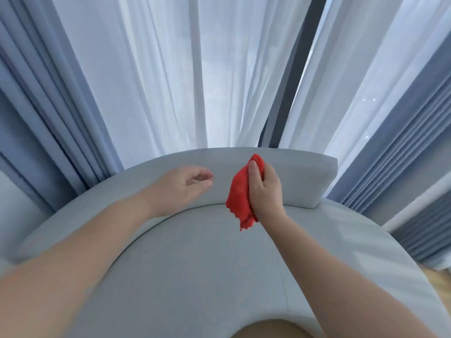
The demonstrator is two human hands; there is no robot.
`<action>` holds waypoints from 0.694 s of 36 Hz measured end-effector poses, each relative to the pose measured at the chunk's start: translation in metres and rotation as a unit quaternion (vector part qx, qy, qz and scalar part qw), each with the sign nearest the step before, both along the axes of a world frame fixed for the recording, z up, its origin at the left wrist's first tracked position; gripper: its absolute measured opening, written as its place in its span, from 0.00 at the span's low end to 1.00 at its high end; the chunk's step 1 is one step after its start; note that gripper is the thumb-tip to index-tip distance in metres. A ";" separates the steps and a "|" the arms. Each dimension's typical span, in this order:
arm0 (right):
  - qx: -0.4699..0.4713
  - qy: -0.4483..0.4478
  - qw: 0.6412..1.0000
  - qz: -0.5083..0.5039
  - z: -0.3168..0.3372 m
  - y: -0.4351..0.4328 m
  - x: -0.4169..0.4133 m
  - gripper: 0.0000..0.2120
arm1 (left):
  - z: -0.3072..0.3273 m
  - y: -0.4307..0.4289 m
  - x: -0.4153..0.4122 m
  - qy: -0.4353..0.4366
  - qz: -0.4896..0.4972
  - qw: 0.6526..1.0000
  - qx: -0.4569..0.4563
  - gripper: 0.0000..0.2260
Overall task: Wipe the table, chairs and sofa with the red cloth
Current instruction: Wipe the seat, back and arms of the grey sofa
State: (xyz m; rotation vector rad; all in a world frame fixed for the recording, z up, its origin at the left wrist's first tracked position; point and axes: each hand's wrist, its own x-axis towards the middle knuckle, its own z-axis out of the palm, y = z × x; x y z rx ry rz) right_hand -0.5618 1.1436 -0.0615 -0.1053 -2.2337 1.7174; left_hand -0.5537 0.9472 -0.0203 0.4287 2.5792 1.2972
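Our two bare forearms fill the lower part of the head view, reaching forward over a light grey sofa. Between them, a rounded tan shape is cut off by the bottom edge; we cannot tell what it is.

On the right, our right hand grips the red cloth, fingers wrapped round the bunched fabric and the thumb lying flat along its upper part. The cloth is held in front of the sofa's curved backrest. Its ragged lower end hangs down past the seam where backrest meets seat. We cannot tell whether the cloth is touching the upholstery.

To the left, well apart from the cloth, our left hand is over the backrest with the fingers loosely curled, holding nothing. Its outline is blurred, and we cannot tell whether it rests on the fabric.

Behind the sofa hangs a sheer white curtain, with a dark window frame showing through a gap in it. Heavy blue-grey drapes flank it on both sides. A strip of wooden floor shows at the far right edge.
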 end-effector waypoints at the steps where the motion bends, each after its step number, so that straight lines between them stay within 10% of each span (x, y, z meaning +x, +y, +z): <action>1: -0.005 0.002 1.000 -0.009 0.005 0.019 0.004 0.11 | 0.009 0.008 -0.003 0.008 -0.003 1.000 -0.029 0.09; 25: -0.019 -0.032 0.993 -0.110 -0.009 0.292 -0.006 0.10 | -0.034 0.289 -0.064 0.083 -0.030 0.992 -0.089 0.10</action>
